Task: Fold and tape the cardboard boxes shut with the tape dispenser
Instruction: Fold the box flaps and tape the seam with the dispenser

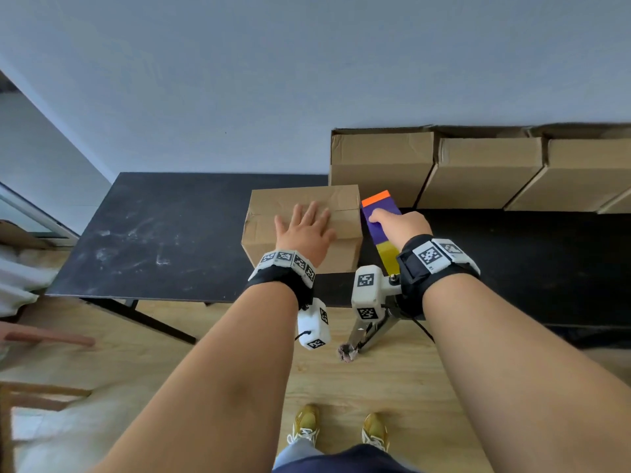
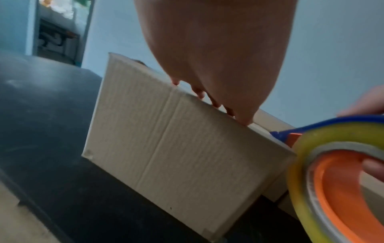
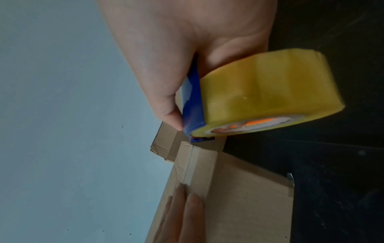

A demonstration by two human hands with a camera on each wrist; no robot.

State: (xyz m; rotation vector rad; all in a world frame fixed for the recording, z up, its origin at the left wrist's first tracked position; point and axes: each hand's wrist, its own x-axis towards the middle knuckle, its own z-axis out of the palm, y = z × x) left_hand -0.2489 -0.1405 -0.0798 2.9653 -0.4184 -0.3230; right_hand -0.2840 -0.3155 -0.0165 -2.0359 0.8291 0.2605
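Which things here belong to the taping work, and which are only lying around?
Belonging to the job:
- small cardboard box, left hand flat on top
- tape dispenser with yellow tape roll, gripped by right hand
- row of bigger boxes behind, perhaps next

Just lying about:
- black table
- wooden floor

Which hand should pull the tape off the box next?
Probably the right hand: it grips the blue and orange tape dispenser at the small brown cardboard box's right edge. The left hand lies flat on top, holding the box.
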